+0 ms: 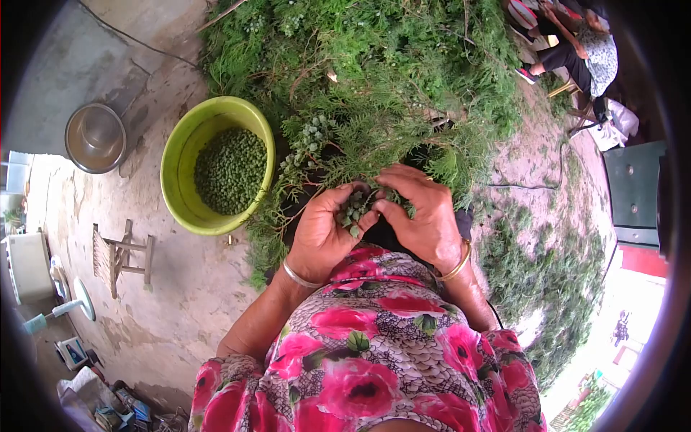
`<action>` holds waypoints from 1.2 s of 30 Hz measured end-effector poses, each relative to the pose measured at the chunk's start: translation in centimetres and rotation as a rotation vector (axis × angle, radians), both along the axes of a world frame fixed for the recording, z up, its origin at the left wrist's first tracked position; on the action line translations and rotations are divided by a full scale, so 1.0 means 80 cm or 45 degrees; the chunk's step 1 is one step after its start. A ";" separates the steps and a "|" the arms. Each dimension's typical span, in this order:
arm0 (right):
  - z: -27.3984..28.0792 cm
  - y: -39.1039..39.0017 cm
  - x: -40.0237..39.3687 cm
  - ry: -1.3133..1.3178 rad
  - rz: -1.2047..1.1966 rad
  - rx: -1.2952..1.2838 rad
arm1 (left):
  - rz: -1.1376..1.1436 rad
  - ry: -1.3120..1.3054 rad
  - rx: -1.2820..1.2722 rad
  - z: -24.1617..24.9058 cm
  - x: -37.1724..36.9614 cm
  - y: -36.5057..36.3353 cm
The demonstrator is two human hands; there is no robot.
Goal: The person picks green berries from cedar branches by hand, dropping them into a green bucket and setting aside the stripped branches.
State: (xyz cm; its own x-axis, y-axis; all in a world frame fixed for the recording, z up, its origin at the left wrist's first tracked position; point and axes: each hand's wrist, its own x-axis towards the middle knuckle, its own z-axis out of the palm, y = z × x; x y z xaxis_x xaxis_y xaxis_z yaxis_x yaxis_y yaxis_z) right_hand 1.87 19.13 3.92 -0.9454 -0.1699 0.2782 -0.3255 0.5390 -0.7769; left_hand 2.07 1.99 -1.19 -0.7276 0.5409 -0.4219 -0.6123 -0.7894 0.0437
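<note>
My left hand [325,232] is cupped around a cluster of small green seed cones [354,209], with a silver bangle at the wrist. My right hand [419,209] closes on the same cluster and on a leafy sprig from the other side, a gold bangle at its wrist. Both hands work in my lap at the near edge of a big heap of green conifer branches [374,79]. To the left stands a yellow-green plastic basin [181,147] partly filled with loose green cones.
A steel bowl [95,137] lies on the concrete floor at far left. A small wooden stool [119,258] lies below the basin. Another person sits at the top right [579,50]. Stripped greenery [547,281] covers the ground to the right.
</note>
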 end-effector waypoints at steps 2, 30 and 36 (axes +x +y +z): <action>-0.006 -0.001 0.000 -0.038 0.021 0.033 | -0.033 0.197 -0.101 -0.011 0.003 0.000; -0.023 -0.019 -0.002 0.204 0.124 0.337 | -0.008 0.259 -0.578 0.024 0.005 0.011; -0.008 -0.005 -0.005 -0.189 0.247 0.217 | -0.013 0.491 -0.739 0.018 0.010 0.004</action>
